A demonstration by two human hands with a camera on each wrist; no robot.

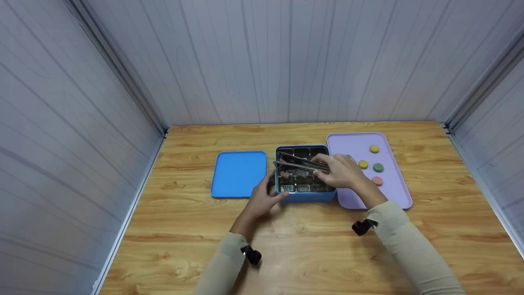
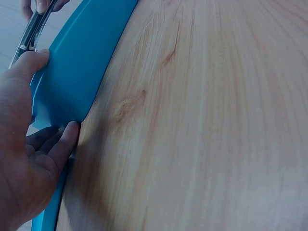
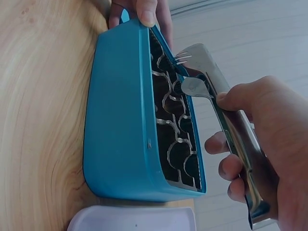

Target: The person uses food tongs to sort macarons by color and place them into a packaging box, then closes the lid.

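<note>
Right hand (image 1: 342, 172) had its fingers wrapped around metal tongs (image 1: 301, 164) over the blue box (image 1: 305, 196), while the left hand (image 1: 262, 200) gripped the box's corner.

Box (image 1: 305, 196) btwn lid (image 1: 238, 173) & tray (image 1: 393, 184)

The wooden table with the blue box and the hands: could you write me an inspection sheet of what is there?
Surface: wooden table, light grain.
Job's things: open blue tin with a dark compartment insert; metal tongs over it, tips inside; blue lid flat to its left.
Clutter: lilac tray right of the tin, holding four macarons, two yellow, one green, one pink.
Grips: left hand holds the tin's near left corner; right hand holds the tongs.
Cables: nothing seen; a small black mount on each sleeve.
Surroundings: grey panelled walls on three sides.
</note>
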